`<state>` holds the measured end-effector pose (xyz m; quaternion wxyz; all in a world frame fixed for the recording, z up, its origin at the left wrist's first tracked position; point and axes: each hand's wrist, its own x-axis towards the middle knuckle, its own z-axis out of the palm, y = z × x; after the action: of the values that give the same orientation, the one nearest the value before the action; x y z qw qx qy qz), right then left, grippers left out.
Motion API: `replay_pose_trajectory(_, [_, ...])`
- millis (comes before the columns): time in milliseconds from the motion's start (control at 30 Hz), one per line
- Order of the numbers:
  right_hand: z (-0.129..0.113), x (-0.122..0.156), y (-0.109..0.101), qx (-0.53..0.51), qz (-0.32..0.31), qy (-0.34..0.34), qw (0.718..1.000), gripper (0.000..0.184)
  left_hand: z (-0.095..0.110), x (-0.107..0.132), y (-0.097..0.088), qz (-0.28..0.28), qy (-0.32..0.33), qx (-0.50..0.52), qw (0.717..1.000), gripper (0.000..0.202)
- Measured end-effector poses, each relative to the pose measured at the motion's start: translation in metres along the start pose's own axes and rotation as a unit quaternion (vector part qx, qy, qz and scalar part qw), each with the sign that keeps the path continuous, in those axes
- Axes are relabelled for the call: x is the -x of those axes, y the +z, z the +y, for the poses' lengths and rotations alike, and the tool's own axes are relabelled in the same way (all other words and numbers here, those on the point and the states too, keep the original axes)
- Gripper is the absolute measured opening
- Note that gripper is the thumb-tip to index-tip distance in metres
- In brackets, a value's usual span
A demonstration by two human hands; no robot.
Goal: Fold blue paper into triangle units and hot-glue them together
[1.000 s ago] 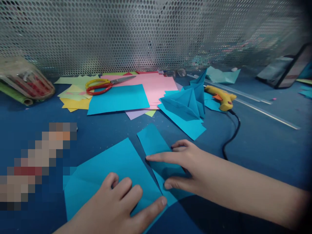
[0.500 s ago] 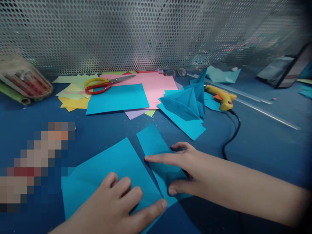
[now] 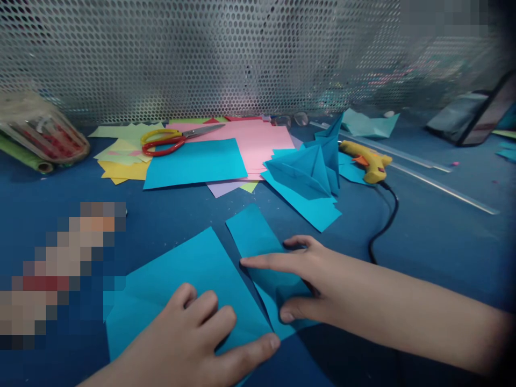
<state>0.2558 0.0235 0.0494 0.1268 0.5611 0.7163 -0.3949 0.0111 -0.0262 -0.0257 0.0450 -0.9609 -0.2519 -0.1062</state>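
Observation:
A large blue paper sheet [image 3: 161, 279] lies on the table under my left hand [image 3: 201, 333]. That hand rests palm down, its fingers apart and partly bent, with one digit stretched to the sheet's right edge. Alongside is a narrower blue paper strip [image 3: 253, 231], separated from the sheet by a thin gap that closes near my left fingertip. My right hand [image 3: 302, 279] lies over the strip with spread fingers. Its index fingertip touches the strip's left edge, and the thumb presses lower down. Neither hand is wrapped around anything.
Scissors [image 3: 165, 142] lie on stacked coloured paper [image 3: 262, 140] at the back. Folded blue paper shapes [image 3: 306, 169] stand beside a yellow glue gun [image 3: 373, 161] with a black cord [image 3: 393, 215]. A jar [image 3: 48, 129] stands left, a phone [image 3: 484, 115] right. Pixel blocks cover the left side.
Both hands and the blue pieces stay almost where they were. The whole view has shifted very slightly.

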Motion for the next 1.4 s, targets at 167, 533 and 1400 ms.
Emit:
replay_pose_trajectory(167, [-0.002,-0.001,-0.002,0.006,-0.002,0.006,1.0,0.078,-0.002,0.001,-0.005,-0.006,0.015,0.018,1.0,0.052])
replay_pose_trajectory(533, [0.02,-0.007,-0.009,0.063,0.09,-0.033,0.993,0.089,-0.001,0.002,-0.016,-0.054,-0.013,0.04,0.998,0.067])
replay_pose_trajectory(1400, [0.02,-0.002,0.0,0.28,0.364,-0.347,0.818,0.034,-0.001,-0.005,-0.007,0.169,-0.045,0.167,0.97,0.043])
